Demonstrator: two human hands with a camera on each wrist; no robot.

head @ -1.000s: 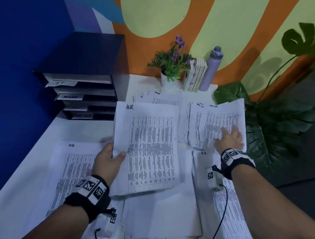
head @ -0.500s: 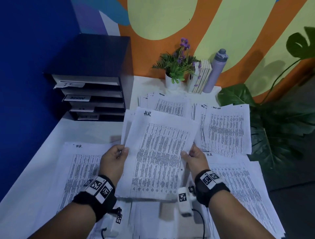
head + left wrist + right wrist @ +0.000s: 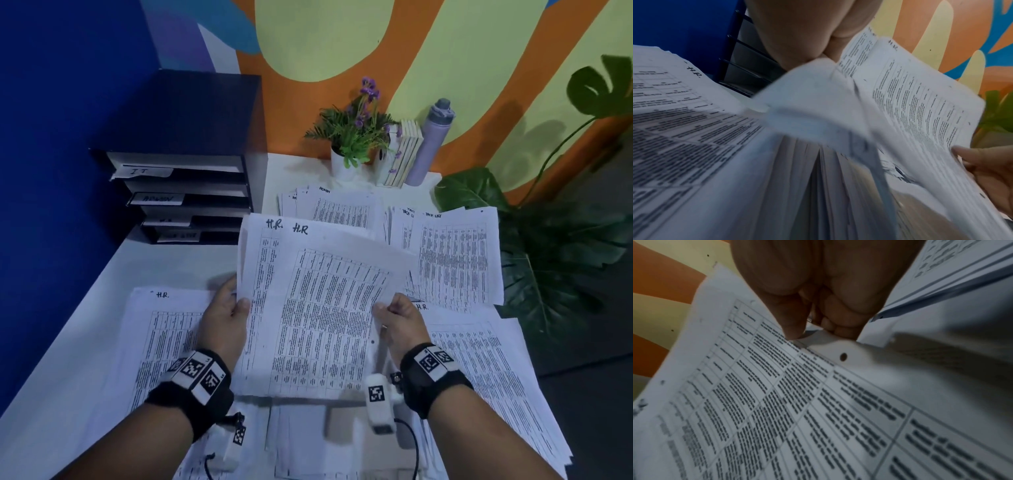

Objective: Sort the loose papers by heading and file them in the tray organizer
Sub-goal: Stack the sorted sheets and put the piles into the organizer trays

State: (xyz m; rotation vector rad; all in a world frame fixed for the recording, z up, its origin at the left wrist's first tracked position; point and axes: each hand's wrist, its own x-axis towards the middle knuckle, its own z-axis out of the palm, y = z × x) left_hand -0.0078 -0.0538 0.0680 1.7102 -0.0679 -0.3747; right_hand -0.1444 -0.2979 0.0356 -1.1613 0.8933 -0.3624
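Observation:
I hold a sheaf of printed sheets headed "H.R." (image 3: 318, 308) above the table with both hands. My left hand (image 3: 226, 318) grips its left edge, thumb on top. My right hand (image 3: 399, 320) pinches the right edge of the top sheet (image 3: 777, 402), which sits skewed over the sheet behind. More H.R. papers lie flat at the left (image 3: 164, 342) and right (image 3: 486, 370). A pile headed "ADMIN" (image 3: 339, 205) and a task-list pile (image 3: 452, 257) lie further back. The dark tray organizer (image 3: 185, 178) stands at the back left, its slots labelled IT and ADMIN; the lower labels are unreadable.
A white pot with a purple-flowered plant (image 3: 356, 137), a few upright books (image 3: 406, 154) and a lilac bottle (image 3: 433, 140) stand along the back wall. Large green leaves (image 3: 548, 246) hang past the table's right edge. The blue wall (image 3: 51, 171) borders the left side.
My right hand left the task-list pile and came to the held H.R. sheets, taking their right edge. The top sheet now sits skewed, showing a second H.R. heading behind.

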